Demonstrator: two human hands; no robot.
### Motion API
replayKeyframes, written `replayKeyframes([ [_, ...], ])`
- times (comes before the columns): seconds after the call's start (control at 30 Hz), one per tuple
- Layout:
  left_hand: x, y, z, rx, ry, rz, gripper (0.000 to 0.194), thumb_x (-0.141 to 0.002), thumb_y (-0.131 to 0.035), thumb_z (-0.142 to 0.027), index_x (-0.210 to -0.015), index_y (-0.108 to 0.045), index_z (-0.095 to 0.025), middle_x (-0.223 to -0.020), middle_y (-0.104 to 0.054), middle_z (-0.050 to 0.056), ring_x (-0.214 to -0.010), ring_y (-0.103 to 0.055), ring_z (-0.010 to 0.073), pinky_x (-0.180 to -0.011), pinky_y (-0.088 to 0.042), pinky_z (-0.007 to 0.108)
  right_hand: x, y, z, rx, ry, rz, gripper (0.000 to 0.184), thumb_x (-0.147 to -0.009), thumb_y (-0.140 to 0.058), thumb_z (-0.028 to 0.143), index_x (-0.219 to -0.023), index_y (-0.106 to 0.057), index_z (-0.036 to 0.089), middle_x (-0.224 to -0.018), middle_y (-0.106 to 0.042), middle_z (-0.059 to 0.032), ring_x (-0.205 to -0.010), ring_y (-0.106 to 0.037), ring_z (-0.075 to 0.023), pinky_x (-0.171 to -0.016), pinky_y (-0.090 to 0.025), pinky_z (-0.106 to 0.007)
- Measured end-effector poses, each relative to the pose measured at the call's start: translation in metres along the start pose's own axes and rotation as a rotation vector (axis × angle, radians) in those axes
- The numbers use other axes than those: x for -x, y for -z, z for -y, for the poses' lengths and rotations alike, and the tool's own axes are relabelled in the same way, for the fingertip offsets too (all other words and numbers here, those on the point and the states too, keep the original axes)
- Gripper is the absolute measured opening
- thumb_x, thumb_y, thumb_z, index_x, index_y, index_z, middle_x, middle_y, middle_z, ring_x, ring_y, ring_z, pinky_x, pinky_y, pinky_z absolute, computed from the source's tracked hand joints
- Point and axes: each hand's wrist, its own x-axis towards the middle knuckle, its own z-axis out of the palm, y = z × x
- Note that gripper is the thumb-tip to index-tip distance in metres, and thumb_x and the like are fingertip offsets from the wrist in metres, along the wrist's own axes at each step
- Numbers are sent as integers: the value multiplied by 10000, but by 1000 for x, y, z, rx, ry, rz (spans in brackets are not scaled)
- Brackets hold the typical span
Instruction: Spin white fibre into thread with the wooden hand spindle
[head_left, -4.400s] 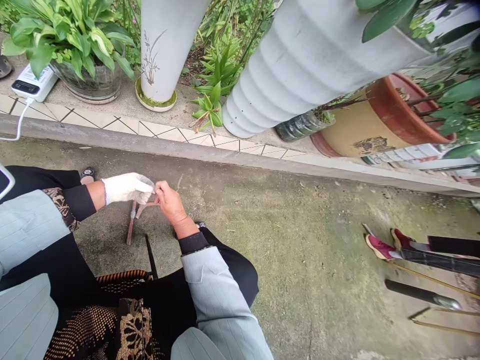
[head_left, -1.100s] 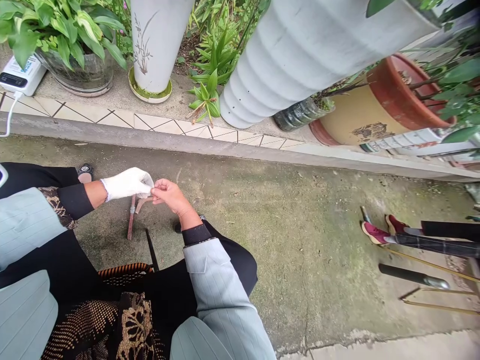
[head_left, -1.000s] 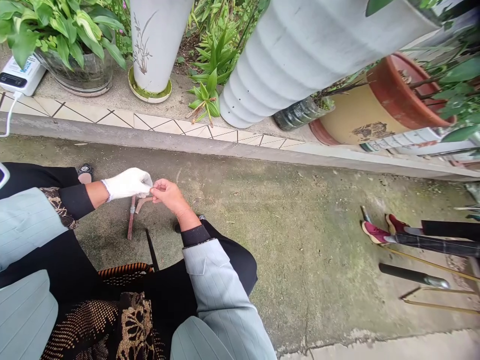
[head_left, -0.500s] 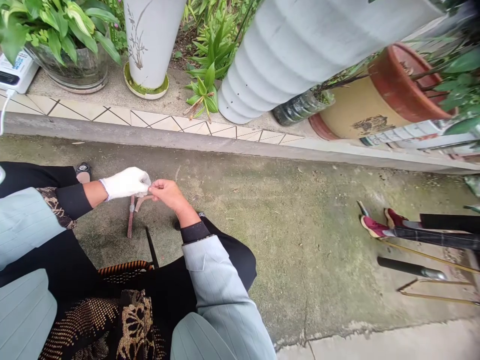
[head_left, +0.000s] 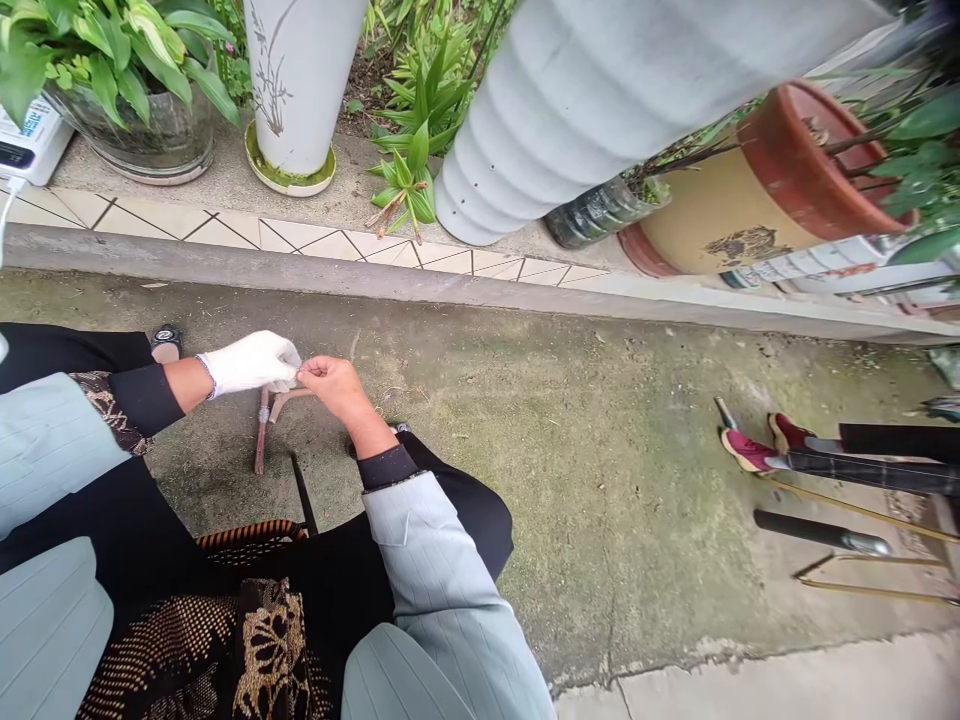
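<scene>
A white knit glove covers my left hand (head_left: pixel 253 362), whose fingers are curled closed. Its fingertips meet those of my bare right hand (head_left: pixel 334 384), which is closed in a pinch. Whatever sits between the two sets of fingertips is too small to make out. Just below the hands stands a reddish-brown wooden piece (head_left: pixel 261 440) with a pale binding near its top. A lighter branch-like wooden piece (head_left: pixel 283 400) angles off beside it, partly hidden by my hands.
Beyond the hands runs a tiled ledge (head_left: pixel 315 240) bearing a tall white pot (head_left: pixel 304 90), a ribbed white pot (head_left: pixel 570 120) and a red-and-tan pot (head_left: pixel 720 200). A white device (head_left: pixel 34 145) with a cable lies at left. Another person's red shoes (head_left: pixel 746 450) show at right.
Both hands keep nearly the same place and the same closed grip, with only a slight shift of my right wrist. The view has moved a little.
</scene>
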Motion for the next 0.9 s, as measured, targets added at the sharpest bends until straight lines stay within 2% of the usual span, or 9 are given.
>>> replayKeyframes([
  [0.13, 5, 2, -6, 20, -8, 8, 262, -673, -575, -298, -841, -674, -124, -711, -695, 39, -639, -645, 149, -554, -469, 201, 0, 1, 1, -50, 1, 0, 121, -695, -619, 270, -708, -633, 151, -674, -624, 13, -634, -539, -101, -609, -403, -216],
  [0.3, 11, 3, -14, -98, -46, -27, 240, -668, -568, -304, -805, -665, -133, -620, -646, 9, -557, -579, 125, -505, -425, 198, -2, 3, -3, -178, -76, 60, 111, -659, -637, 261, -687, -620, 155, -618, -587, 31, -559, -490, -83, -563, -388, -213],
  [0.43, 12, 2, -16, 44, -28, 22, 241, -666, -582, -329, -796, -637, -133, -625, -641, 15, -556, -580, 128, -516, -445, 211, -1, 6, -4, -326, -106, 142, 153, -637, -650, 284, -700, -609, 150, -565, -543, 46, -510, -452, -73, -527, -370, -210],
  [0.63, 11, 1, -15, 95, 31, 67, 177, -624, -587, -267, -750, -608, -143, -587, -625, 4, -535, -581, 130, -521, -466, 222, 2, 6, -2, -131, -34, 136, 168, -656, -624, 316, -688, -605, 153, -568, -529, 48, -520, -428, -70, -517, -326, -201],
  [0.77, 12, 2, -17, 178, 6, 96, 197, -641, -601, -303, -765, -592, -150, -598, -622, -5, -536, -581, 124, -523, -474, 218, 2, 6, -2, -167, -43, 139, 201, -663, -605, 342, -727, -612, 151, -589, -538, 46, -529, -439, -73, -529, -345, -204],
  [0.9, 11, 0, -18, 107, 48, 72, 169, -638, -584, -266, -745, -607, -137, -590, -635, 9, -520, -582, 121, -505, -461, 211, 4, 7, 1, -19, -54, 90, 149, -667, -576, 295, -659, -612, 151, -554, -516, 50, -533, -428, -74, -538, -336, -203],
])
